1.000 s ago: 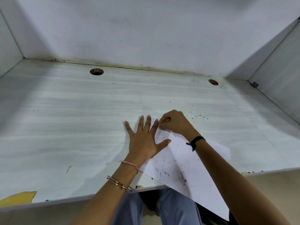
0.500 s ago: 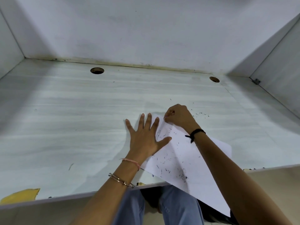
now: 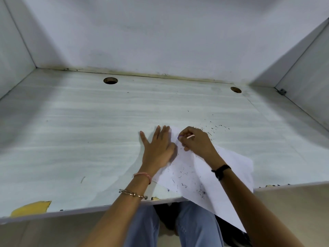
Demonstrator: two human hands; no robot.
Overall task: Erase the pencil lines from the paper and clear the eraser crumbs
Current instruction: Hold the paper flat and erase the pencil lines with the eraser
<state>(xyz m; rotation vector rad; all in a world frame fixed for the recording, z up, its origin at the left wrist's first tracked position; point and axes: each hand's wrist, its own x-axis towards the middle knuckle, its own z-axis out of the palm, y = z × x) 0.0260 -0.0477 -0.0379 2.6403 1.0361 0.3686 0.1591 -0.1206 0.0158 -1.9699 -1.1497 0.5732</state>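
A white sheet of paper [image 3: 229, 168] lies skewed on the desk, its near corner hanging over the front edge. My left hand [image 3: 158, 148] presses flat on the paper's left edge, fingers spread. My right hand [image 3: 195, 141] is curled at the paper's far corner and pinches a small eraser [image 3: 190, 136], only a pale sliver of which shows. Dark eraser crumbs [image 3: 188, 179] are scattered over the sheet. More crumbs [image 3: 216, 127] lie on the desk beyond my right hand.
The pale desk [image 3: 80, 136] has two round cable holes [image 3: 110, 80] at the back and walls on three sides. A yellow chipped patch [image 3: 32, 208] marks the front edge at left. My knees show below the desk.
My right hand has slid back toward my left hand along the paper's far corner, and my left thumb has drawn in. The paper has stayed put.
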